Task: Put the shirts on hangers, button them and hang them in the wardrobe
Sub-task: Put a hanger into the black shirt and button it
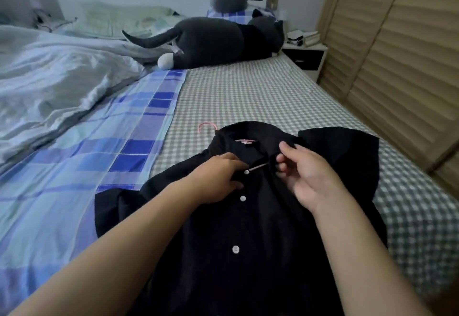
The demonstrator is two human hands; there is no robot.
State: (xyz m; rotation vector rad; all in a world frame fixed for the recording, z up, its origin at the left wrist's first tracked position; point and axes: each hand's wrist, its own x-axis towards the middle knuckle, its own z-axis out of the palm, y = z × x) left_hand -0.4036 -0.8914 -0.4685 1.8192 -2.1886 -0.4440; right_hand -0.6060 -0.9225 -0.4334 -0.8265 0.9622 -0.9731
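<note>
A black shirt (248, 228) with white buttons lies spread on the checked bed sheet (248, 92), collar away from me. A pink hanger sits inside it; its hook (206, 126) pokes out past the collar and a pink bar shows at the open neck. My left hand (218, 179) pinches the left placket at the top button (246, 172). My right hand (305, 176) holds the right side of the neck opening with curled fingers. Two lower buttons (235, 249) show down the front.
A grey plush cat (211, 42) lies across the bed near the pillows. A rumpled pale quilt (49, 79) covers the left side. Louvred wardrobe doors (397, 55) run along the right. A nightstand (305, 57) with books stands beyond the bed.
</note>
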